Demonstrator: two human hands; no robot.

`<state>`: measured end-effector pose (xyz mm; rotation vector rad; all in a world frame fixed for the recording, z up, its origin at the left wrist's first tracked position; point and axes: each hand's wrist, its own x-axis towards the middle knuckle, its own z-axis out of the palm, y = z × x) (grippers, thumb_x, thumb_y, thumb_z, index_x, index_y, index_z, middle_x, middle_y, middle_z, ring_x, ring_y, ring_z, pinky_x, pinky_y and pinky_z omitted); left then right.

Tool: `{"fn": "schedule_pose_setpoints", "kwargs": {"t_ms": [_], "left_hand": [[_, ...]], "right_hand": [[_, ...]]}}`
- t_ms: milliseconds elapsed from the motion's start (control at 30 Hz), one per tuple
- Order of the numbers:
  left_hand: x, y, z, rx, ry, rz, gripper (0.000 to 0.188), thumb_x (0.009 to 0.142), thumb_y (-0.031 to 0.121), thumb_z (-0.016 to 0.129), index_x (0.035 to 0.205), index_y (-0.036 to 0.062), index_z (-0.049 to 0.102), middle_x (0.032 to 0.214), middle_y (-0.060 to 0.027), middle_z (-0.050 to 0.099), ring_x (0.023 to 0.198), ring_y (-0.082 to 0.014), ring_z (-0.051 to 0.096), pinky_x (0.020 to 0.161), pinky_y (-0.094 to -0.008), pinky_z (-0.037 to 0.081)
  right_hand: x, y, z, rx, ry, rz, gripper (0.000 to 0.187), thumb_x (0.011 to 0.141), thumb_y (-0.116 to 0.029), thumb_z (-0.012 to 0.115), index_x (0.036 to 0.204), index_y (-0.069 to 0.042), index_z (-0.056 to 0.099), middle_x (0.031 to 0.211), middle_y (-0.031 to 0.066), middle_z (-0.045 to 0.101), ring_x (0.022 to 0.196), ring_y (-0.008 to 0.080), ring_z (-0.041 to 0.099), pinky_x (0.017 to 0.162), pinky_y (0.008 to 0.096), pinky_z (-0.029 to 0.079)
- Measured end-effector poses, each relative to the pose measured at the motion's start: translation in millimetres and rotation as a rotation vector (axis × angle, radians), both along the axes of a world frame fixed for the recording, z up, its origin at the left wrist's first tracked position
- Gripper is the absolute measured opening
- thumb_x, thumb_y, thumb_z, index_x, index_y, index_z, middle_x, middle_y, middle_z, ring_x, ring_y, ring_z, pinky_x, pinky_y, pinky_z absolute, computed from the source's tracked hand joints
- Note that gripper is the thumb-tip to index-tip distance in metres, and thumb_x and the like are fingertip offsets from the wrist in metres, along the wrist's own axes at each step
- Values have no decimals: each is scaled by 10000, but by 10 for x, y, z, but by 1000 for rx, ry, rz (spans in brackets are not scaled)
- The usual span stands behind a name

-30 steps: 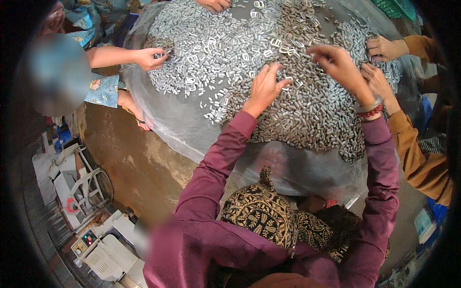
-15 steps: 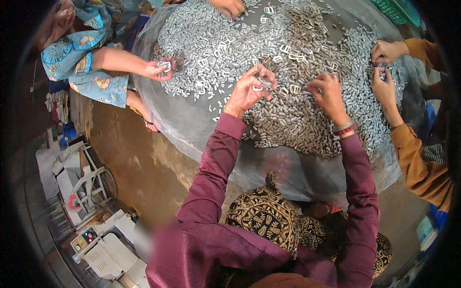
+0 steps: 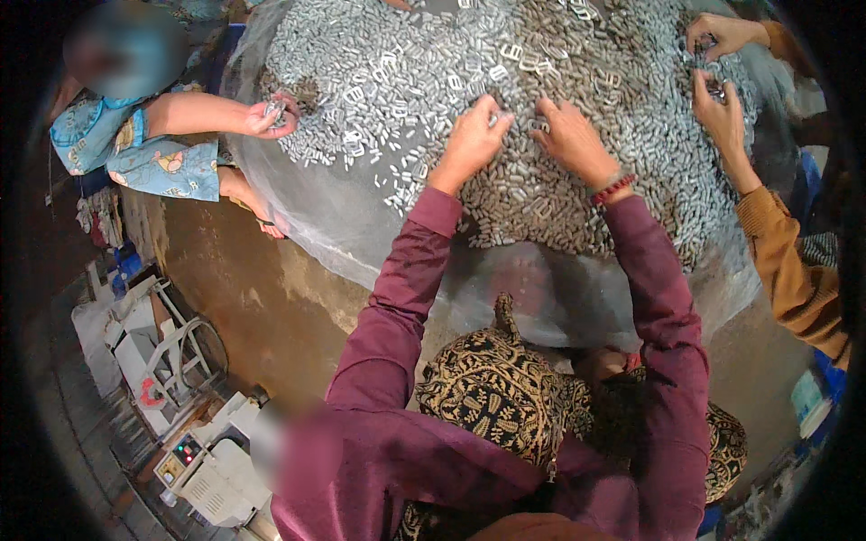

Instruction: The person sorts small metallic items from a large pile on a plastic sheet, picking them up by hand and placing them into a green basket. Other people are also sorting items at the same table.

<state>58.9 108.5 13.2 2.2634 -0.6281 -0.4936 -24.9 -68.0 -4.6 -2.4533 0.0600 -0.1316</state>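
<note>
A broad heap of small silvery and brownish metal pieces (image 3: 559,203) lies in front of me, with several pale slide buckles (image 3: 511,51) scattered on top. My left hand (image 3: 471,140) is closed low over the heap. Something small and whitish shows by its thumb, too little visible to name. My right hand (image 3: 577,140) reaches in from the right, its forefinger and thumb apart over the pieces and its other fingers partly hidden. A gap lies between my two hands.
A plastic sheet (image 3: 338,248) spreads under the heap. At left, another person's hand (image 3: 272,117) holds pale buckles. At right, a person's two hands (image 3: 719,113) handle small dark pieces. A beige machine (image 3: 216,482) stands at lower left.
Both my hands have come down closer together over the heap. The buckle that showed in my left fingers is no longer clearly visible. The whole view has shifted slightly.
</note>
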Motion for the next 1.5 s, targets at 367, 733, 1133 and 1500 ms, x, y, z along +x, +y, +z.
{"fn": "schedule_pose_setpoints", "kwargs": {"t_ms": [367,733,1133,1500], "left_hand": [[-660,203,261,-288,270,-478,264,780,130,652,994,74,507,879,-75,544,728,-208,593,593,-359,481],[-413,201,577,-803,1058,102,111,766,72,517,791,95,411,900,-106,529,730,-224,588,405,-318,473],[547,-173,-6,67,-409,-139,320,812,232,676,1010,32,525,857,-188,552,707,-365,579,628,-432,480],[-19,174,437,-361,546,117,353,828,194,673,1153,87,588,714,-5,550,652,-64,512,613,-261,439]], "right_hand": [[-274,-671,518,1617,244,-342,244,796,-50,517,1038,-78,513,851,14,566,703,122,538,536,213,394],[881,-254,112,-158,-228,-201,256,837,-36,483,1090,-1,497,841,164,554,782,333,626,666,408,515],[-262,112,335,-353,159,104,318,779,28,501,1090,-21,455,1064,190,462,953,354,541,727,404,511],[-414,-706,501,372,290,-42,603,857,75,440,1407,-153,347,913,94,588,770,176,572,708,309,479]]}}
